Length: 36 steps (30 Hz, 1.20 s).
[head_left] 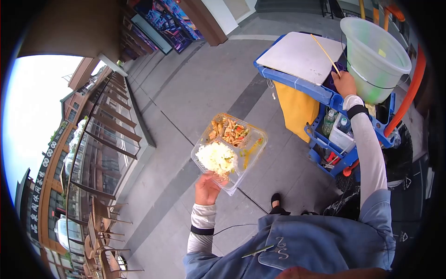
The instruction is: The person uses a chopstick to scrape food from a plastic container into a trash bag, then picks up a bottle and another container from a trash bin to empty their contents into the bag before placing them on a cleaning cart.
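Observation:
My left hand [207, 188] grips a clear plastic takeout container [237, 179] by its near corner, thumb over the edge. White rice [216, 157] fills one compartment. Chopped meat with red and green bits [234, 132] lies in the far compartments, and the right one has sauce smears. Reaching over the cleaning cart [299, 87], my right hand [344, 84] is closed around thin wooden chopsticks [324, 49] that point up and left. A dark purple cloth [331, 82] lies beside these fingers, partly hidden by them.
A white board [297, 56] tops the cart, with a translucent bucket [378, 56] at its right. Bottles [328, 122] stand in a lower tray, and a yellow bag [296, 109] hangs in front. Wicker chairs [109, 262] line the left. A foot [276, 201] shows on the paving.

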{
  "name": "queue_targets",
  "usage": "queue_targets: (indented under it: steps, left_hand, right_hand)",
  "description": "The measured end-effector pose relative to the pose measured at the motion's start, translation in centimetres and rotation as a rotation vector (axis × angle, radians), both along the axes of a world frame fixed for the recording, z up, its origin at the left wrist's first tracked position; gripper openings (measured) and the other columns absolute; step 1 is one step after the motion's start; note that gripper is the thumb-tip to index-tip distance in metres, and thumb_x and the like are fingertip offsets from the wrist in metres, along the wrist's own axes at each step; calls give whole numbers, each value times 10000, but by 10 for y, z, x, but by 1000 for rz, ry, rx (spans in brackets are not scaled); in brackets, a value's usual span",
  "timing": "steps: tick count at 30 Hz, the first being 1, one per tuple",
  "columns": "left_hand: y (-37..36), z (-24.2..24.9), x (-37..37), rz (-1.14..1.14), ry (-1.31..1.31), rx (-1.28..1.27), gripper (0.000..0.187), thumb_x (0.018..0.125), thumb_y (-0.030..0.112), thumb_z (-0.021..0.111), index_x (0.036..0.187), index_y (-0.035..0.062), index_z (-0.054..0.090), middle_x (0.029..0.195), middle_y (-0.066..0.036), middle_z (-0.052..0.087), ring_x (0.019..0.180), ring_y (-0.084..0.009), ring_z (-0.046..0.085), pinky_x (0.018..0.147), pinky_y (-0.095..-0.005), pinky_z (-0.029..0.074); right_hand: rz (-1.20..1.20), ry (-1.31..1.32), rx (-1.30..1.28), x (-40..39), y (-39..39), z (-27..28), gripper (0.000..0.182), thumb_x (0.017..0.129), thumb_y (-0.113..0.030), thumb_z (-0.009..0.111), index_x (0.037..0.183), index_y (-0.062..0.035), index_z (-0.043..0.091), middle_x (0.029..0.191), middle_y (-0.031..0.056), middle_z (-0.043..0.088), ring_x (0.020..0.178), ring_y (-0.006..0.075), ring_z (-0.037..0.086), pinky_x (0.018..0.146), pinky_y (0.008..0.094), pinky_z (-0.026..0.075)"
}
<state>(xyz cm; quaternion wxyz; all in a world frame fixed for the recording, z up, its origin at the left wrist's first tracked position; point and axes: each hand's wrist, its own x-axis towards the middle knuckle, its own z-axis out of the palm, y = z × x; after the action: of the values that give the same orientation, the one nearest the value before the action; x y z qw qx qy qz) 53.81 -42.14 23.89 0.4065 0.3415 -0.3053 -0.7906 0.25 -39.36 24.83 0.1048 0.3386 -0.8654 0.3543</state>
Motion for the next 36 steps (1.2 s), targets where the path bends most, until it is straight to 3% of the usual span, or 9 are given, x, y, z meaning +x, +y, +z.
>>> queue_targets:
  steps: [6,14,15,18,22,26,28,30,36]
  left_hand:
    - [-91,-1,-4,56,22,-28,350,718,154,496,1024,-15,488,902,-99,582,821,-232,589,723,-374,515]
    - [-252,3,-20,-141,3,-11,309,731,168,496,998,13,497,774,-50,561,693,-166,573,606,-330,538]
    - [-270,2,-23,-163,23,-14,288,730,168,498,975,17,504,761,-48,563,686,-161,573,596,-327,539]
    - [-307,0,-36,-190,57,18,230,725,157,506,915,29,526,733,-38,570,665,-153,573,583,-329,544]
    - [-338,-1,-61,-217,26,-13,190,724,146,508,880,41,538,728,-32,576,671,-156,578,582,-329,544]
    - [-350,1,-79,-197,23,5,186,722,145,509,872,42,544,728,-35,578,679,-158,580,593,-327,539]
    - [-351,0,-89,-209,37,17,176,720,146,512,860,43,543,723,-36,574,671,-155,574,594,-323,535]
    - [-355,1,-90,-223,58,13,167,719,147,515,847,44,542,717,-36,571,662,-152,569,594,-318,531]
    - [-354,-4,-91,-204,93,19,138,715,152,521,813,56,529,695,-32,554,622,-142,541,567,-294,512]
  right_hand:
    - [-193,-113,318,-11,-50,19,508,734,-496,589,887,-14,632,916,170,626,868,320,597,744,397,476]
    - [-320,-10,263,-58,-68,-8,268,726,-230,547,808,12,628,815,231,608,797,368,591,723,433,469]
    - [-303,69,141,-58,-66,-5,260,727,-224,548,727,31,598,694,223,589,658,342,586,643,416,456]
    - [-302,-17,-112,-60,-57,30,302,725,-262,553,695,37,585,664,229,580,630,352,571,614,419,441]
    - [-242,-57,-438,-50,-65,99,279,730,-208,554,626,51,537,522,113,460,501,156,445,502,336,383]
    - [-144,-133,-718,-48,-86,170,288,767,-239,536,710,42,570,553,124,510,523,187,505,541,333,411]
    - [255,201,-890,-172,-77,152,193,791,-186,544,802,3,580,610,8,518,522,118,449,491,227,361]
    - [-395,1176,241,-135,-106,228,215,580,-149,642,775,-99,566,805,64,579,783,246,561,681,318,422]
    - [-294,1304,722,-84,-174,273,184,583,-170,637,750,-106,593,798,44,555,762,209,566,646,316,423]
